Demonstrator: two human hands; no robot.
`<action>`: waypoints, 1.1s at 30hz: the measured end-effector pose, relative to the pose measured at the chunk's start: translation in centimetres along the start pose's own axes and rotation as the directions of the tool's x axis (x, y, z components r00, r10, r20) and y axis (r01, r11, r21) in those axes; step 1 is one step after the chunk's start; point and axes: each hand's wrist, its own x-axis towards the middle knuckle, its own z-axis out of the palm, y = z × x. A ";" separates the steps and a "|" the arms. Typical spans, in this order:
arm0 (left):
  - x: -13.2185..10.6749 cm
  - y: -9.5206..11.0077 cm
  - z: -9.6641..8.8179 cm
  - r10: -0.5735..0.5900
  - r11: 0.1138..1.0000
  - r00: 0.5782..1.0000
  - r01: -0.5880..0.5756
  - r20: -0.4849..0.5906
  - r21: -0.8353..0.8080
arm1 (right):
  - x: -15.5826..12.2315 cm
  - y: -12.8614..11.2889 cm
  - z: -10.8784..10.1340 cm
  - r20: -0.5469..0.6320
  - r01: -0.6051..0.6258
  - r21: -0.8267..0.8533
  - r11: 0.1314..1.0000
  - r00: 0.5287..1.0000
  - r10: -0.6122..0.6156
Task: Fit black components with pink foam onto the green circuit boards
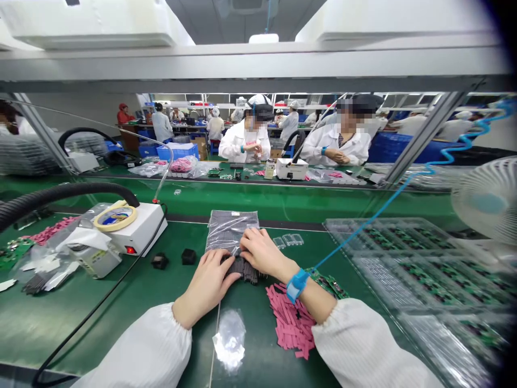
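Your smooth green workbench (161,307) spreads beneath everything, with rectangular clear plastic trays (377,272) holding green circuit boards (424,275) to your right. A flat clear plastic bag of dark striped material (226,229) lies straight ahead of you, mid-bench. Nearer to you is a loose heap of pink flat strips (293,328). Your left hand (205,280) and right hand (264,253) meet at the bag's near end, fingers bent and touching it; I cannot tell whether either pinches it. A blue wrist strap (298,285) sits behind your right hand, and two small black blocks (188,256) rest left of the bag
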 end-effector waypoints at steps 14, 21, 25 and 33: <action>0.7 0.5 0.0 0.039 0.997 0.996 -0.033 0.077 -0.068 | -2.8 1.3 -0.3 -0.020 -0.115 0.128 0.985 0.993 0.119; 0.8 1.1 0.6 0.056 0.995 0.994 -0.048 0.099 -0.084 | -1.0 0.7 0.7 -0.012 -0.113 0.121 0.986 0.993 0.115; 0.7 1.1 0.8 0.056 0.993 0.993 -0.045 0.101 -0.110 | 0.0 0.5 1.0 -0.006 -0.118 0.129 0.985 0.993 0.119; 0.7 1.6 0.6 0.029 0.983 0.994 -0.010 0.101 -0.183 | -1.3 1.3 -0.4 0.023 -0.191 0.261 0.946 0.981 0.192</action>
